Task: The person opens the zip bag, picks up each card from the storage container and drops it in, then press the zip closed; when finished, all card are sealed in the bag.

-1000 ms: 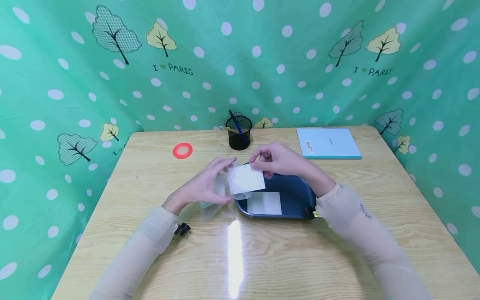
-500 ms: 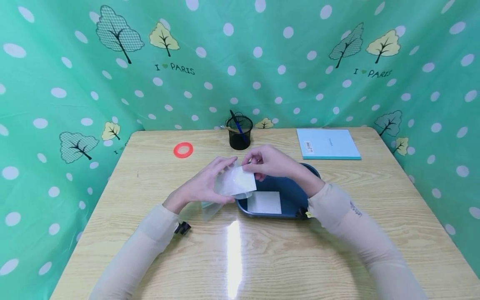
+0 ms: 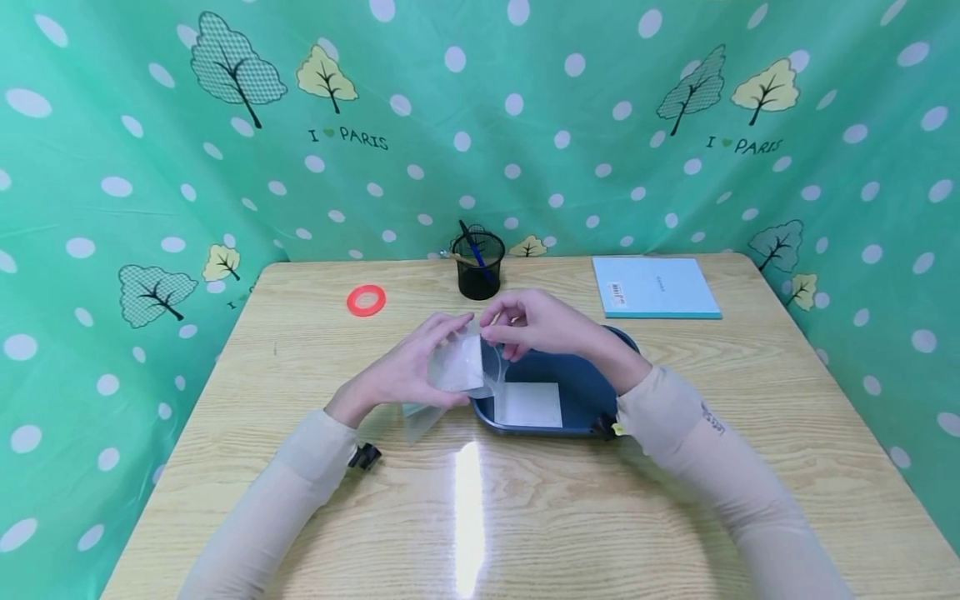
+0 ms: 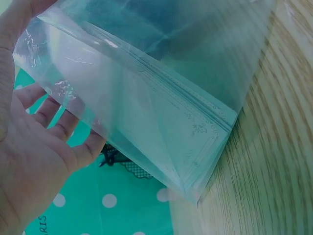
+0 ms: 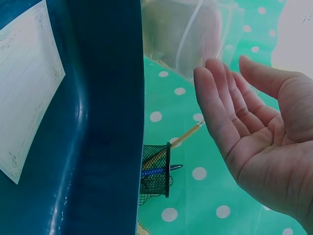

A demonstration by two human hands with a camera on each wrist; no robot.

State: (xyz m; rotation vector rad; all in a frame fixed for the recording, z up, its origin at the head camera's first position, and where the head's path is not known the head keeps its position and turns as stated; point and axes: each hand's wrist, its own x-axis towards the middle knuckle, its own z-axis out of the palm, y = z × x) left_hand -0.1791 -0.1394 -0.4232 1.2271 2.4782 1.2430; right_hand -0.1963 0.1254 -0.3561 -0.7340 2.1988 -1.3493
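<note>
In the head view my left hand (image 3: 420, 362) grips a clear plastic bag (image 3: 491, 379), thumb below and fingers above. White cards with printed decorative borders (image 4: 181, 127) show inside it in the left wrist view. At the bag's mouth is my right hand (image 3: 536, 321), its fingertips right by the lip. The right wrist view shows this hand's fingers (image 5: 215, 112) loosely bent, thumb apart, with nothing seen between them. Below the hands stands a dark blue tray (image 3: 592, 375), and another white bordered card (image 3: 528, 405) lies in its near left part.
Behind the hands stands a black mesh pen cup (image 3: 478, 279) holding pens. A red ring (image 3: 366, 300) lies at the table's back left, and a pale blue notebook (image 3: 660, 286) at the back right. The table (image 3: 345, 533) meets a green dotted curtain (image 3: 480, 125).
My right hand has moved left, and the card it pinched has slid into the bag and out of its fingers. My left hand has kept its place around the bag.
</note>
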